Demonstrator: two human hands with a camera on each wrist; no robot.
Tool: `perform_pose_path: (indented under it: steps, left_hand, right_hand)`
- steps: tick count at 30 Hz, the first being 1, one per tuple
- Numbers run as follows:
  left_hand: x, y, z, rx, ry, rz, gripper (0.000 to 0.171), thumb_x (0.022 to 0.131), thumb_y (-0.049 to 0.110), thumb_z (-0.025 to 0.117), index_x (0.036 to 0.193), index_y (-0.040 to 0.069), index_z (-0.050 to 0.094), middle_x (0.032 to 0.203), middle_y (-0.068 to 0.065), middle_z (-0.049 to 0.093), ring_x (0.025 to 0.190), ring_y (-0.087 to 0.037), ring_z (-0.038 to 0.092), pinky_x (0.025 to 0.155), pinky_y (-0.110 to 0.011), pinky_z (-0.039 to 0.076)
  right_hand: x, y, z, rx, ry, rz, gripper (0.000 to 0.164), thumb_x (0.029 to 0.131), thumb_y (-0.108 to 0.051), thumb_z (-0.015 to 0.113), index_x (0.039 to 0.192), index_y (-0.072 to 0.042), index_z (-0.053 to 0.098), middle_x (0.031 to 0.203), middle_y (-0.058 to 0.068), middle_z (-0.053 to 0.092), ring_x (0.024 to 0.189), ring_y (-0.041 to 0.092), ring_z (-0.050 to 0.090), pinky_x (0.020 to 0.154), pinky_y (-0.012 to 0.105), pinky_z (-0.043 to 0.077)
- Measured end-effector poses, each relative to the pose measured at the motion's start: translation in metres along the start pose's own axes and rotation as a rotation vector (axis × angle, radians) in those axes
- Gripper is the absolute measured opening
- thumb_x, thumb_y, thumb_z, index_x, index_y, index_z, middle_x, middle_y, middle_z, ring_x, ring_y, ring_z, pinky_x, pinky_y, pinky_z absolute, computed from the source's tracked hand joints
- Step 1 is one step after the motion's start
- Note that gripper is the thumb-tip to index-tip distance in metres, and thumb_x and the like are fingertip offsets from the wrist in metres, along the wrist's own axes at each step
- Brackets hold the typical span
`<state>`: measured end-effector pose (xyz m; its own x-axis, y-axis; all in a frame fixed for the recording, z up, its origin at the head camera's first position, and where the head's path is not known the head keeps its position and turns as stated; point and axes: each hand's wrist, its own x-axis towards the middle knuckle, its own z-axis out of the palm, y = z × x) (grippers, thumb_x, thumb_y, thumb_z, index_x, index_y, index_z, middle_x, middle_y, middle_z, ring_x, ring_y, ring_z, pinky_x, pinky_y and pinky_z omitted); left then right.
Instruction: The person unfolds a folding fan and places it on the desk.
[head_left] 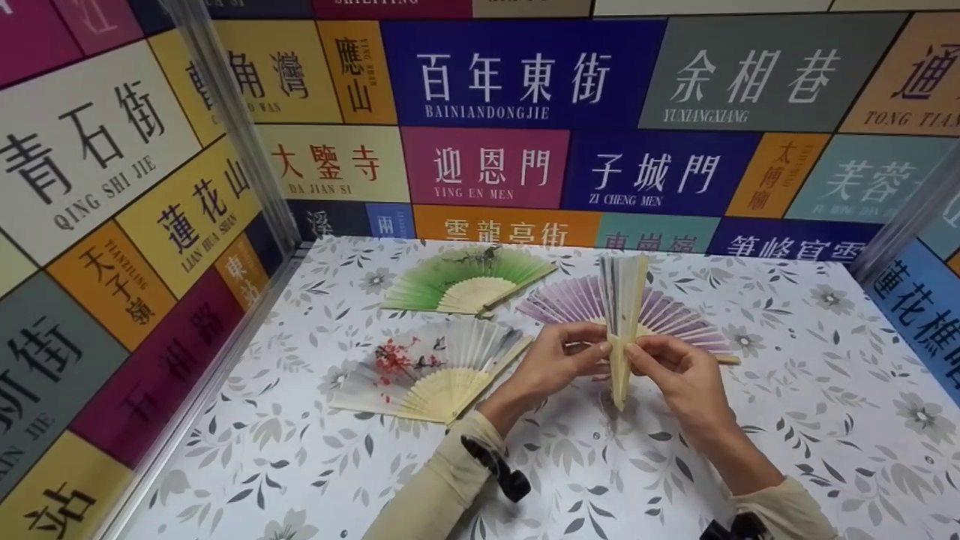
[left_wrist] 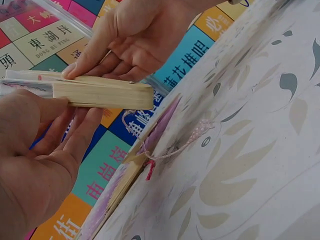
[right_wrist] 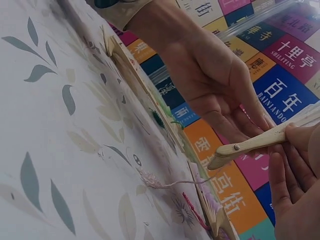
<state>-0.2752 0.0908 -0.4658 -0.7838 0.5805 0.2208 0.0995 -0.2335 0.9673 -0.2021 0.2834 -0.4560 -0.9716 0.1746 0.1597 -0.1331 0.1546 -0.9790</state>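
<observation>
A nearly folded hand fan [head_left: 619, 371], with pale wooden ribs and a whitish leaf, stands upright between both hands, its pivot end down. From the left, my left hand [head_left: 555, 364] pinches its ribs between thumb and fingers. My right hand [head_left: 686, 379] pinches the opposite side, its thumb on the ribs in the left wrist view. A pale cord with a tassel [right_wrist: 150, 180] trails from the pivot end down to the tablecloth. Behind the held fan lies a spread purple fan [head_left: 562, 300], partly hidden by it and the hands.
A spread green fan [head_left: 412, 285] lies at the back left of the table. In front of it is a spread white fan [head_left: 397, 375] with red blossoms, close to the left forearm. Panels with street names [head_left: 517, 71] rise behind the flowered tablecloth [head_left: 825, 427] and at both sides.
</observation>
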Motion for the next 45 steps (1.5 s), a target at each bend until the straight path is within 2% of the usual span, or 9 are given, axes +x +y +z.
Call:
perform_pose_path:
  steps: [10, 14, 21, 31, 40, 45]
  left_hand:
    - [-0.0008, 0.0006, 0.0017, 0.004, 0.033, -0.011, 0.023, 0.098, 0.007, 0.064, 0.12, 0.007, 0.071, 0.11, -0.008, 0.073, 0.101, -0.025, 0.074, 0.089, -0.037, 0.064]
    - [-0.0001, 0.0006, 0.0025, -0.009, 0.044, -0.018, 0.024, 0.098, 0.006, 0.063, 0.121, 0.004, 0.07, 0.111, -0.01, 0.072, 0.1, -0.023, 0.074, 0.089, -0.036, 0.064]
    - [0.0, 0.0008, 0.0036, -0.057, 0.059, -0.031, 0.025, 0.097, 0.002, 0.064, 0.121, 0.001, 0.068, 0.111, -0.013, 0.071, 0.1, -0.024, 0.073, 0.089, -0.037, 0.064]
    - [0.0003, -0.0017, 0.0028, -0.131, 0.063, -0.038, 0.024, 0.097, 0.001, 0.062, 0.121, -0.001, 0.067, 0.11, -0.013, 0.069, 0.099, -0.026, 0.073, 0.089, -0.039, 0.064]
    - [-0.0006, -0.0015, 0.0008, -0.093, 0.06, -0.025, 0.024, 0.098, 0.004, 0.063, 0.121, -0.001, 0.067, 0.111, -0.012, 0.069, 0.098, -0.021, 0.073, 0.089, -0.038, 0.064]
    - [0.0003, -0.0033, -0.0002, -0.071, 0.077, -0.018, 0.022, 0.098, 0.005, 0.063, 0.119, 0.0, 0.068, 0.11, -0.012, 0.069, 0.097, -0.02, 0.073, 0.087, -0.036, 0.064]
  right_hand:
    - [0.0019, 0.0025, -0.0022, 0.038, -0.021, 0.018, 0.039, 0.093, -0.027, 0.072, 0.116, 0.004, 0.063, 0.101, 0.008, 0.076, 0.092, 0.018, 0.074, 0.085, 0.031, 0.064]
    - [0.001, 0.0018, -0.0042, 0.045, -0.032, 0.031, 0.04, 0.096, -0.029, 0.069, 0.119, 0.002, 0.06, 0.104, 0.008, 0.077, 0.094, 0.021, 0.075, 0.09, 0.028, 0.061]
    - [0.0009, 0.0007, -0.0053, 0.075, -0.043, 0.063, 0.04, 0.096, -0.03, 0.069, 0.119, 0.0, 0.056, 0.104, 0.006, 0.078, 0.094, 0.021, 0.075, 0.089, 0.023, 0.059]
    - [0.0012, 0.0015, -0.0026, 0.158, -0.065, 0.036, 0.036, 0.1, -0.023, 0.063, 0.12, 0.005, 0.052, 0.101, 0.002, 0.078, 0.095, 0.016, 0.075, 0.088, 0.024, 0.062]
    - [0.0014, 0.004, -0.0026, 0.16, -0.07, 0.053, 0.038, 0.102, -0.027, 0.059, 0.124, 0.002, 0.049, 0.103, -0.002, 0.078, 0.097, 0.013, 0.074, 0.089, 0.022, 0.061]
    - [0.0018, 0.0041, -0.002, 0.202, -0.081, 0.061, 0.04, 0.103, -0.027, 0.057, 0.125, 0.004, 0.045, 0.106, -0.002, 0.077, 0.098, 0.013, 0.074, 0.09, 0.023, 0.061]
